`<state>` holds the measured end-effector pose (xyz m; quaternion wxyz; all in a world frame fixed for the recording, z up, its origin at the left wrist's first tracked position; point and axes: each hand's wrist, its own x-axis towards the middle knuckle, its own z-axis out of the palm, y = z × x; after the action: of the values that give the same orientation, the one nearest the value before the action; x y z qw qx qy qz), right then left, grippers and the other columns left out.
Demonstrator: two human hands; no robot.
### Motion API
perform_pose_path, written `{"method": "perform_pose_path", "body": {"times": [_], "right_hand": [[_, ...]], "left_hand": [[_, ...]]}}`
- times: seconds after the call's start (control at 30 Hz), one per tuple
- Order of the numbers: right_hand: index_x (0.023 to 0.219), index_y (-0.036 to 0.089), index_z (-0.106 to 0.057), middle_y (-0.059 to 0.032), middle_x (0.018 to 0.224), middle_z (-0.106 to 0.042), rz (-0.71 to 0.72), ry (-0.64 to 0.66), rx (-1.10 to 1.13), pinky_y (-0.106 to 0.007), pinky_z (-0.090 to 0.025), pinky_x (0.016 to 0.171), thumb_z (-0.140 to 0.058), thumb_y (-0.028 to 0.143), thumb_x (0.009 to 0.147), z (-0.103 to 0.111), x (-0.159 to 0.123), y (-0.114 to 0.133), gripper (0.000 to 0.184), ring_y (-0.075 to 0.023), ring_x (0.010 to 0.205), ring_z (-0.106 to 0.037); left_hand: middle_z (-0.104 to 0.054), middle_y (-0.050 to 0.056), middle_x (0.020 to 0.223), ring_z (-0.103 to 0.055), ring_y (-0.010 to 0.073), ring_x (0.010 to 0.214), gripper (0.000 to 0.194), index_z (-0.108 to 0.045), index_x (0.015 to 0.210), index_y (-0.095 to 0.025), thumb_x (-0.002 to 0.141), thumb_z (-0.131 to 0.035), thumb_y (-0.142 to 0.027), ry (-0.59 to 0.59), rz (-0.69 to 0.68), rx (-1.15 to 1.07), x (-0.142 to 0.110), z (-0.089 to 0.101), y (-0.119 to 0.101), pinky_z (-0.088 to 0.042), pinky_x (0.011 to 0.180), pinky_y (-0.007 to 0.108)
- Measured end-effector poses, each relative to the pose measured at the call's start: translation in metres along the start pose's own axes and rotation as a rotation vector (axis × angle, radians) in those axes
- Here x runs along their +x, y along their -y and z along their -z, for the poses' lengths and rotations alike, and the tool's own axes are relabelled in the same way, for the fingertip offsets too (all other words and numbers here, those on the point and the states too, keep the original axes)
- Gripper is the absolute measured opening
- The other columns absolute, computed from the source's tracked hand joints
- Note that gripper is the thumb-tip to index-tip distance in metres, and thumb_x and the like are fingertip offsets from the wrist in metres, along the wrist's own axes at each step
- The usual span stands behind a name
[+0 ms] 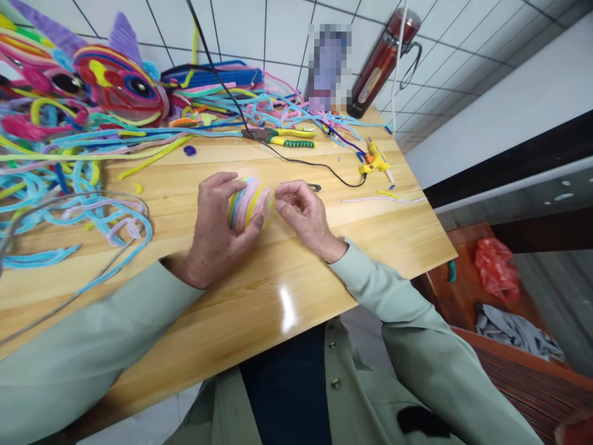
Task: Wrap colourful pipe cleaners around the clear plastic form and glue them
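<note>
My left hand (210, 232) is wrapped around a rounded body wound with pipe cleaners (248, 204) in pink, yellow and blue stripes. Its thumb presses the near side and its fingers curl over the far side. Close to the right end of this striped body is my right hand (308, 216), thumb and fingertips pinched together. Whatever sits between those fingertips is too small or blurred to make out. A small dark metal item (315, 187) lies just behind the right hand, partly covered by it.
Loose pipe cleaners (111, 210) spread over the table's left and back. Colourful fish-like figures (123, 86) stand back left. Behind my hands lie green-yellow pliers (291, 143). A yellow glue gun (375, 162) with a black cord is at right, near a red thermos (382, 65).
</note>
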<state>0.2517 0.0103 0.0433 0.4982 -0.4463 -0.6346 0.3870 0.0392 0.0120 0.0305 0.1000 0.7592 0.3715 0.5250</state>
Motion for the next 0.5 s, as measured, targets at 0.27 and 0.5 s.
{"method": "perform_pose_path", "body": {"times": [0.27,0.5], "right_hand": [[0.112,0.027,-0.075,-0.0088,0.118,-0.078,0.189,-0.028,-0.578,-0.049,-0.053,0.110,-0.078,0.038,0.100,0.057,0.033,-0.027,0.017,-0.0294,0.116,-0.068],[0.105,0.022,-0.075,-0.0140,0.112,-0.075,0.094,0.112,-0.908,-0.052,-0.052,0.107,-0.076,0.023,0.097,0.067,0.050,-0.058,0.009,-0.0340,0.114,-0.063]], "left_hand": [[-0.065,0.012,0.143,-0.066,0.0380,0.136,0.048,-0.056,0.146,-0.035,0.103,-0.075,-0.046,0.010,0.007,-0.021,0.002,0.000,0.004,-0.058,0.115,0.069],[-0.064,0.012,0.142,-0.064,0.0384,0.138,0.047,-0.055,0.147,-0.033,0.105,-0.071,-0.047,0.014,0.006,-0.023,0.001,-0.001,0.009,-0.057,0.117,0.068]]}}
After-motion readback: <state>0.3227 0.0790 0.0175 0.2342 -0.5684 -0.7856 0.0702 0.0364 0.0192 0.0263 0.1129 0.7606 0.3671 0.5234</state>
